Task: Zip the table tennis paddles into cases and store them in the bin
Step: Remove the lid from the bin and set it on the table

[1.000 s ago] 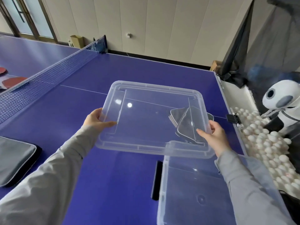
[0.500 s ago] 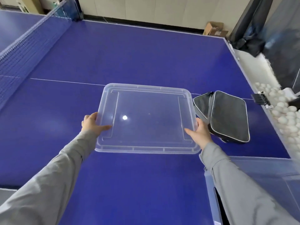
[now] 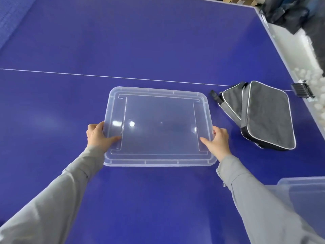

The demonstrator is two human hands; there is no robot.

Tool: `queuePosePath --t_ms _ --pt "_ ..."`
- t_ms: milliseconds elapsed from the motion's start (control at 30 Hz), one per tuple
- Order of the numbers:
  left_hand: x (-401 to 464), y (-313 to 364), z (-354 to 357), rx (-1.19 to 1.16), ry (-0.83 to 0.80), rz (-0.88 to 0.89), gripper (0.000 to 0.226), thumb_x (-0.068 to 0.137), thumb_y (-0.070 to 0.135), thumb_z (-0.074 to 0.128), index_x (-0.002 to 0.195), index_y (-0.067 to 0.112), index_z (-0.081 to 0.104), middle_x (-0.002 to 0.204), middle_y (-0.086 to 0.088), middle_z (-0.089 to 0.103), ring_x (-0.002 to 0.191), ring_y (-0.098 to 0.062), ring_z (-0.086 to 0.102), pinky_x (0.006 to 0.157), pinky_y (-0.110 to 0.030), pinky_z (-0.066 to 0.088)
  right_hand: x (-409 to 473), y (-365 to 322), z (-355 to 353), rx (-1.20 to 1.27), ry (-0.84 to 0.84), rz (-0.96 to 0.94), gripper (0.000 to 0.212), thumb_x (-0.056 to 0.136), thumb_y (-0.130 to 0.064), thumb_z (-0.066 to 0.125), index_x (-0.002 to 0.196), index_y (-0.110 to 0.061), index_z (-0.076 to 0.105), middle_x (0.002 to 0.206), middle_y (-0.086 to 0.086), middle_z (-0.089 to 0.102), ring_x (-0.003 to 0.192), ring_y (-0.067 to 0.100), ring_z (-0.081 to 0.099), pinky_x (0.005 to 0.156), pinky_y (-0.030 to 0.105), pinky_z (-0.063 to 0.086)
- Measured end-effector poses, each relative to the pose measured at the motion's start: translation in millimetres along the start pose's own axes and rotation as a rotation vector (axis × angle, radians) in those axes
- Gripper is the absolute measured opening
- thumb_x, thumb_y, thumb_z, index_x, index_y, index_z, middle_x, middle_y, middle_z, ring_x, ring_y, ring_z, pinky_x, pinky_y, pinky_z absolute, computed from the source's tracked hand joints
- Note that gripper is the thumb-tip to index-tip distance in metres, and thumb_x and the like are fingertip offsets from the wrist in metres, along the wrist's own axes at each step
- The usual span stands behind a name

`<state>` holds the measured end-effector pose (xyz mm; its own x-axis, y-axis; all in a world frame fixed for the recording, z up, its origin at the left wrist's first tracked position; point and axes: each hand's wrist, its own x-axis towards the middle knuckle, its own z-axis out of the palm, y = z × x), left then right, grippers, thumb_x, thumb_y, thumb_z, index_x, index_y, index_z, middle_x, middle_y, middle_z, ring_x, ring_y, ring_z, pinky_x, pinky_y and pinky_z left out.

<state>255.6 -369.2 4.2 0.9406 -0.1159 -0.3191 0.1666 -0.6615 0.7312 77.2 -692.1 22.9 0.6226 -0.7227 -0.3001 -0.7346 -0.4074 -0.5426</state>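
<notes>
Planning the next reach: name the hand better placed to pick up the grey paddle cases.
Right. The right hand grips the clear lid on the edge facing the grey paddle cases; the left hand is across the lid, farther away.

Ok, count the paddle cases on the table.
2. Both grey paddle cases lie right of the clear lid: one on top, one partly beneath it. Others may lie outside the view.

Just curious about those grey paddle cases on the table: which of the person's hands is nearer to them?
The right hand, on the clear lid's right edge, with the paddle cases just beyond it. The left hand holds the lid's far edge.
</notes>
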Motion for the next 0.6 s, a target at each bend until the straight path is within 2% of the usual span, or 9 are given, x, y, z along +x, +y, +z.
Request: queuePosePath --t_ms 233,400,500,600 --pt "3 -7 6 0.028 0.065 0.043 0.051 0.069 0.021 0.079 0.114 0.023 0.056 0.114 0.002 0.034 0.117 -0.021 0.032 0.097 -0.032 0.035 -6 -2 4 -0.054 0.000 -0.014 0.072 0.083 -0.024 0.070 0.142 -0.005 0.032 0.135 0.013 0.033 0.129 0.029 0.031 0.105 0.036 0.034" --pt "-7 -4 3 0.041 0.037 -0.004 0.060 0.069 0.026 0.079 0.122 0.019 0.053 0.127 -0.004 0.036 0.121 -0.022 0.031 0.103 -0.039 0.036 -37 -1 6 -0.040 0.040 -0.037 0.074 0.086 -0.024 0.067 0.144 -0.002 0.026 0.142 0.016 0.031 0.133 0.030 0.027 0.109 0.040 0.030" --pt "-25 -4 -2 0.161 -0.007 0.018 0.077 0.073 0.031 0.078 0.138 0.016 0.040 0.137 -0.008 0.036 0.127 -0.027 0.030 0.105 -0.041 0.031 -66 5 6 -0.060 0.027 -0.071 0.072 0.087 -0.026 0.065 0.144 -0.003 0.027 0.143 0.015 0.033 0.133 0.028 0.029 0.109 0.040 0.031" --pt "-59 -15 -10 0.301 -0.036 0.022 0.080 0.075 0.038 0.075 0.141 0.019 0.035 0.141 -0.008 0.036 0.129 -0.030 0.031 0.105 -0.043 0.029 -99 12 5 -0.112 -0.016 -0.106 0.070 0.089 -0.028 0.062 0.145 -0.006 0.027 0.145 0.013 0.032 0.133 0.028 0.030 0.110 0.041 0.032"
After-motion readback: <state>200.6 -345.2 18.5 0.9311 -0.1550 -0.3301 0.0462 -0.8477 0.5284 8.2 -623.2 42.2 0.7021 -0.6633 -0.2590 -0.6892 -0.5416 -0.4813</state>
